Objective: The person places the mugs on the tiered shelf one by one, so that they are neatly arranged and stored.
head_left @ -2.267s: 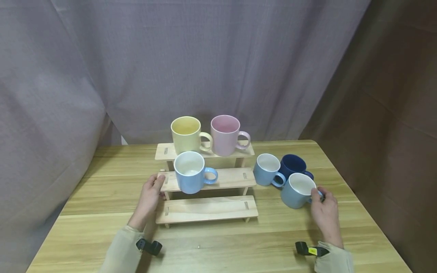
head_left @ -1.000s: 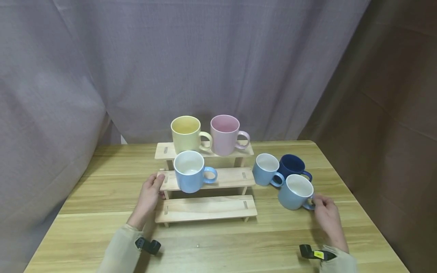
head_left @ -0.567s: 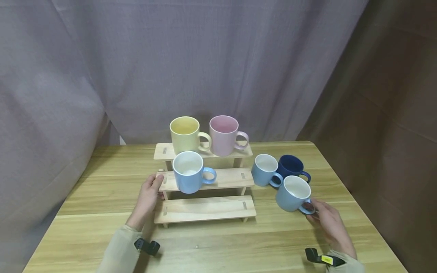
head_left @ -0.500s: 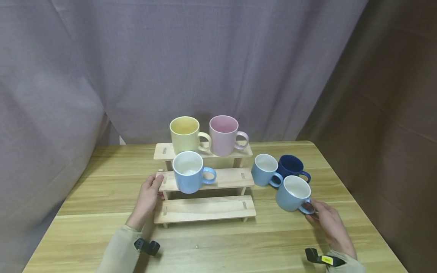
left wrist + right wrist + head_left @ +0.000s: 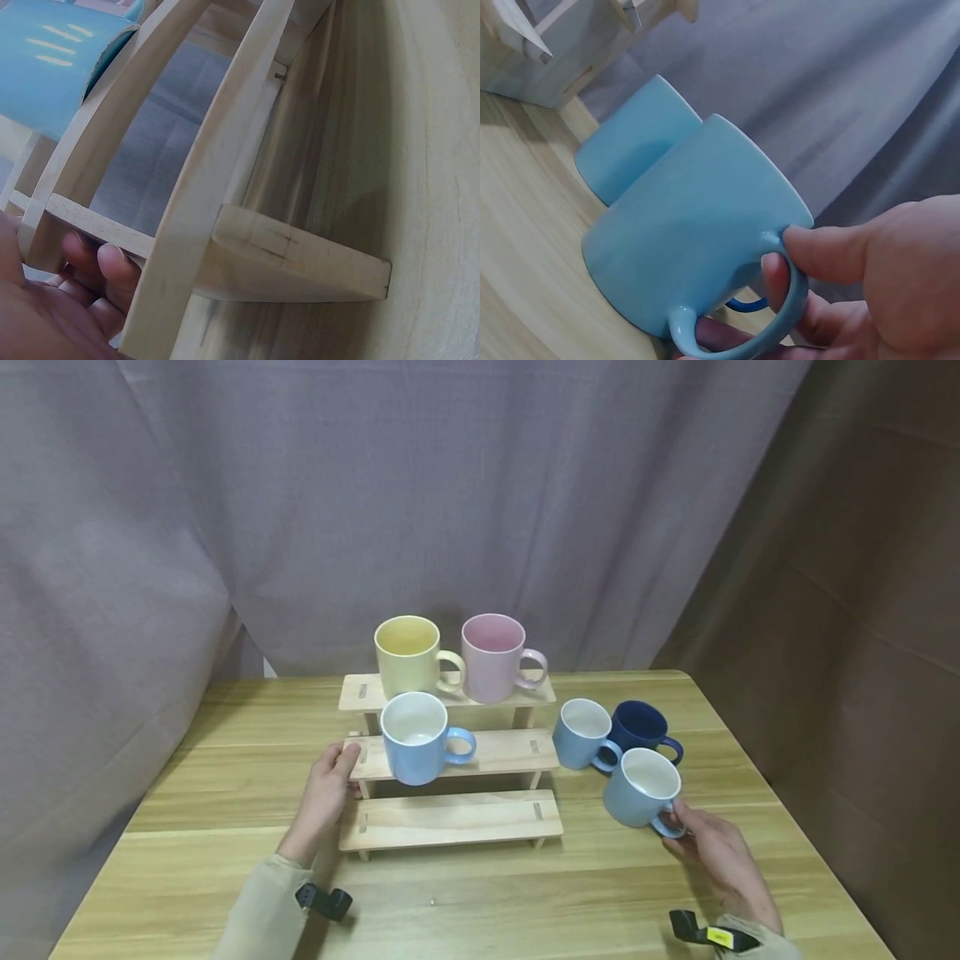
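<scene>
My left hand grips the left end of the middle step of a three-tier wooden rack; the left wrist view shows the fingers curled under the board. A light blue mug stands on that step, handle to the right. On the top step are a yellow mug and a pink mug. At the right, my right hand holds another light blue mug by its handle, thumb on top and fingers through the loop. This mug is upright, its base at the tabletop.
Behind the held mug stand a third light blue mug and a dark blue mug, close together at the rack's right. All sit on a wooden table. A grey curtain hangs at the back, a brown one at the right.
The right-hand mug has turned so its handle points toward the front right, and it has shifted slightly left and nearer. My right fingers have moved into its handle. The left hand stays put.
</scene>
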Tool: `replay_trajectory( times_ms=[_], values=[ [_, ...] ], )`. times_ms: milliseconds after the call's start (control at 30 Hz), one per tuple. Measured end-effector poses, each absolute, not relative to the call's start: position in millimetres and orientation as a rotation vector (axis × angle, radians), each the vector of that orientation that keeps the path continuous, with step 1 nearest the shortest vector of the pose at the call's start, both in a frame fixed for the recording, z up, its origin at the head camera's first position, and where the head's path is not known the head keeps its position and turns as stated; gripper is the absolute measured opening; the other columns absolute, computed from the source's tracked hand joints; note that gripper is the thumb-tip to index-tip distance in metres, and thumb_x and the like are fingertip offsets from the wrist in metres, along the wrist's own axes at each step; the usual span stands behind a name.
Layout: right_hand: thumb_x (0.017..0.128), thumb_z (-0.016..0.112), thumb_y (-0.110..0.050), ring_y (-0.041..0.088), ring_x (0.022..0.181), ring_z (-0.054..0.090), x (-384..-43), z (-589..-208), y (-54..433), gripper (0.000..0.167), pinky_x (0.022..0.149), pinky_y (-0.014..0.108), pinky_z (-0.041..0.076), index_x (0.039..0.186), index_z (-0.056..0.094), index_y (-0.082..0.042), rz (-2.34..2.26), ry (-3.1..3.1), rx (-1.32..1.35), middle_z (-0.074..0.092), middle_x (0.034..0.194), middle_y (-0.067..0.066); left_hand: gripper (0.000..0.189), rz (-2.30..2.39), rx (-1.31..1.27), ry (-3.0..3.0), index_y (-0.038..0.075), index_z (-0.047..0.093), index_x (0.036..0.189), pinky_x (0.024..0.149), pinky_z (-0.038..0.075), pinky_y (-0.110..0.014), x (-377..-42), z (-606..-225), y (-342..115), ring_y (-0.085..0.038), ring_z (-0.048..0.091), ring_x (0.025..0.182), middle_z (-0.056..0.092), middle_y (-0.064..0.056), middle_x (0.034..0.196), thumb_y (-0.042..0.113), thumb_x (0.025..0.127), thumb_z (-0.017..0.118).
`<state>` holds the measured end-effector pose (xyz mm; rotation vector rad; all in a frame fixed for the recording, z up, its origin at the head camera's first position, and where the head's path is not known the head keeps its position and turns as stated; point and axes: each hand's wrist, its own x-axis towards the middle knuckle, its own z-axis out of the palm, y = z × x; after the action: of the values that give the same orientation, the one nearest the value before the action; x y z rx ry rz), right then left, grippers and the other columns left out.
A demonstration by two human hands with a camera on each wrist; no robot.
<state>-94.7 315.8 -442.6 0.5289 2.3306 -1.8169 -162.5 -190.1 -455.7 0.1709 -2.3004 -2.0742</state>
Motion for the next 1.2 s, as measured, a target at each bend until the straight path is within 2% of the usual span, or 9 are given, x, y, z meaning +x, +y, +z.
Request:
replay_trajectory(
  times_ms=[267,500,733,933,1200],
  values=[
    [0.098,0.055,-0.040,0.008,0.095,0.063,-90.6,-444.3,311.0,0.058,0.089,0.028,0.052,0.127,0.050,0.010,-2.002,2.224,0.581,0.066,0.104,-0.002,0.046,-2.116,0.169,-2.289,-0.006,0.048,0.130,0.058,0.050,-0.024,-163.5,-453.4,-191.0,-0.013,0.055,0.066,0.059,-0.006,0.084,0.032,0.105,0.042],
    [0.097,0.058,-0.038,0.010,0.095,0.064,-86.6,-429.0,304.5,0.045,0.088,0.028,0.053,0.115,0.060,0.003,-2.136,2.177,0.534,0.067,0.102,-0.001,0.045,-2.141,0.196,-2.280,-0.006,0.047,0.131,0.058,0.050,-0.025,-166.3,-455.6,-191.3,-0.014,0.055,0.065,0.059,-0.005,0.082,0.030,0.106,0.041],
    [0.097,0.056,-0.040,0.009,0.094,0.065,-85.6,-401.5,296.4,0.060,0.086,0.029,0.054,0.122,0.051,0.014,-2.081,2.295,0.430,0.065,0.103,-0.002,0.047,-2.103,0.176,-2.306,-0.007,0.047,0.130,0.058,0.050,-0.024,-163.0,-452.2,-190.9,-0.013,0.055,0.066,0.059,-0.006,0.084,0.033,0.105,0.041],
    [0.098,0.057,-0.034,0.010,0.097,0.066,-88.5,-381.5,288.8,0.052,0.084,0.030,0.055,0.114,0.056,0.015,-2.139,2.321,0.235,0.069,0.103,-0.003,0.050,-2.041,0.164,-2.353,-0.005,0.048,0.129,0.060,0.050,-0.025,-162.8,-454.1,-191.9,-0.014,0.054,0.067,0.057,-0.008,0.087,0.037,0.105,0.041],
    [0.098,0.057,-0.033,0.015,0.101,0.065,-98.8,-359.7,262.6,0.054,0.087,0.033,0.054,0.116,0.055,0.018,-2.031,2.416,0.056,0.063,0.110,0.010,0.046,-2.054,0.187,-2.318,-0.005,0.050,0.125,0.057,0.049,-0.023,-164.6,-457.0,-191.2,-0.013,0.053,0.064,0.057,-0.007,0.082,0.036,0.105,0.043]
  ],
)
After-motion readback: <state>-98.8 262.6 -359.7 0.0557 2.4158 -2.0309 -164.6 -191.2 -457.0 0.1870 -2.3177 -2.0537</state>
